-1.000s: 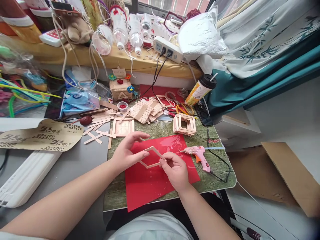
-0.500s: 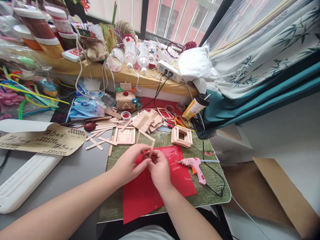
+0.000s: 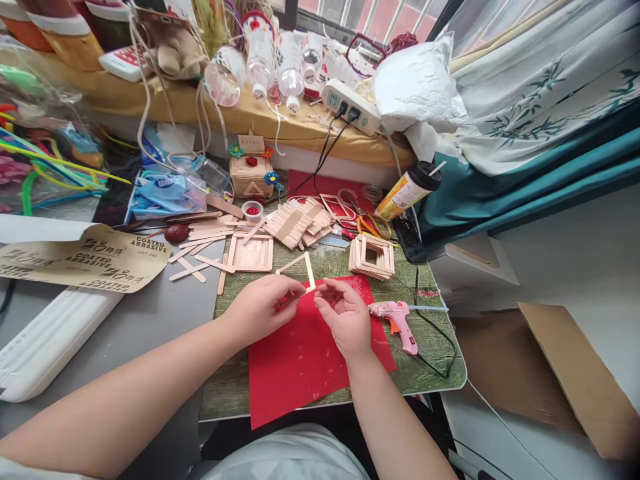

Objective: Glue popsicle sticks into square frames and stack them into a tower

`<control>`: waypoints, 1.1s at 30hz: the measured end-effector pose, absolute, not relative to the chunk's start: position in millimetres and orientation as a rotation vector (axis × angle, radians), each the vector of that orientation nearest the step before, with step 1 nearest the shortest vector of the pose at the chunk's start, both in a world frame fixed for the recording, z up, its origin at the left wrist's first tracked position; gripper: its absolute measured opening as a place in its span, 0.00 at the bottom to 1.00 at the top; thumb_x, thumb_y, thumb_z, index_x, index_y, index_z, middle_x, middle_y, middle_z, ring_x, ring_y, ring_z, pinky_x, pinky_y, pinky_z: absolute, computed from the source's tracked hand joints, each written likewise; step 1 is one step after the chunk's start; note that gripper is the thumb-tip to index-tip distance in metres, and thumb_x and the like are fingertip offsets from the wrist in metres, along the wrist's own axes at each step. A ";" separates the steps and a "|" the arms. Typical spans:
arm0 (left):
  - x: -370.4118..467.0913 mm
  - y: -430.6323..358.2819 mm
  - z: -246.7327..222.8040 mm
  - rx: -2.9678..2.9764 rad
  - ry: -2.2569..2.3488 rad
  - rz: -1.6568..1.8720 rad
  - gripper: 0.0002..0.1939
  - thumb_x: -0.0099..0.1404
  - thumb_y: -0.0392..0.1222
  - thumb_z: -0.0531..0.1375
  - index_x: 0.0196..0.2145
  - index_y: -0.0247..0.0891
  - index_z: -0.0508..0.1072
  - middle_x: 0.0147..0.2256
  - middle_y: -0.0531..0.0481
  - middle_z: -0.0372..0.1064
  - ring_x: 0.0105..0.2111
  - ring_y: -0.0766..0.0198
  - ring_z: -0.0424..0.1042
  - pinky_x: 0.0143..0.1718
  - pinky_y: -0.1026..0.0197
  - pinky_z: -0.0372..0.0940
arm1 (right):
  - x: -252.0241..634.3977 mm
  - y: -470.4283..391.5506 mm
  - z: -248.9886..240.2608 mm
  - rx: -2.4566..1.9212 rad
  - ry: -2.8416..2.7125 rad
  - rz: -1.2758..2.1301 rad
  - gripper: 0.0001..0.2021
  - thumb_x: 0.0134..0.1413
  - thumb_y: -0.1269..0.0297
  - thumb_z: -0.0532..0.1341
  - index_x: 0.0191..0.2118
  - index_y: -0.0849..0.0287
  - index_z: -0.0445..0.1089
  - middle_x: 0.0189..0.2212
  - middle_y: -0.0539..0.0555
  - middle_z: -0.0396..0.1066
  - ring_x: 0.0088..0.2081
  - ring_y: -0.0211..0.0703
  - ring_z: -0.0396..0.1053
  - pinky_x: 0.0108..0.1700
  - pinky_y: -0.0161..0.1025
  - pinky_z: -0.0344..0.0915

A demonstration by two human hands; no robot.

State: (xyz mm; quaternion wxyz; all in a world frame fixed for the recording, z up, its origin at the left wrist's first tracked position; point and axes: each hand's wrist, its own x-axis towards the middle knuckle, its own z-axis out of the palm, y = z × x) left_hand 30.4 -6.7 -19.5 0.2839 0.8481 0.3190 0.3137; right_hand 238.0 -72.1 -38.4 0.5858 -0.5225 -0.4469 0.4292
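Observation:
My left hand (image 3: 263, 308) pinches the lower corner of a square frame of wooden craft sticks (image 3: 300, 268), which stands tilted above the red paper sheet (image 3: 300, 360). My right hand (image 3: 344, 319) hovers just right of the frame with fingers curled and apart, holding nothing that I can see. A pink glue gun (image 3: 397, 315) lies on the green mat to the right of that hand.
A stack of stick frames (image 3: 372, 257) and a flat stick panel (image 3: 251, 253) lie beyond the hands. Loose sticks (image 3: 295, 223), scissors (image 3: 367, 223) and a capped cup (image 3: 407, 190) sit further back. Sandpaper (image 3: 80, 263) lies left; a cardboard sheet (image 3: 575, 373) right.
The frame was held flat by both hands, then raised upright; now only my left hand keeps it and my right hand has come off it.

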 end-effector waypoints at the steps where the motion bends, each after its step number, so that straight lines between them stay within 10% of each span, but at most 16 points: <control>1: 31.6 -6.4 -19.6 2.288 0.830 0.830 0.10 0.69 0.34 0.59 0.47 0.42 0.75 0.38 0.49 0.77 0.36 0.62 0.75 0.39 0.61 0.68 | 239.4 -71.6 -41.3 -1.199 -1.014 1.004 0.18 0.58 0.62 0.73 0.53 0.52 0.77 0.45 0.55 0.79 0.46 0.46 0.78 0.54 0.48 0.78; 19: 35.5 -5.1 -21.4 2.385 0.709 0.741 0.15 0.69 0.31 0.57 0.51 0.42 0.73 0.38 0.48 0.76 0.37 0.59 0.74 0.40 0.58 0.66 | 232.4 -75.5 -43.3 -1.202 -1.082 1.016 0.11 0.62 0.62 0.70 0.50 0.50 0.79 0.43 0.54 0.78 0.44 0.45 0.77 0.50 0.45 0.77; 33: 30.4 -8.1 -11.7 2.140 0.803 0.658 0.10 0.75 0.46 0.59 0.45 0.43 0.79 0.33 0.50 0.76 0.34 0.62 0.72 0.35 0.61 0.62 | 226.9 -85.3 -35.5 -1.169 -1.368 0.847 0.11 0.63 0.67 0.69 0.49 0.47 0.79 0.41 0.53 0.78 0.42 0.46 0.77 0.48 0.46 0.75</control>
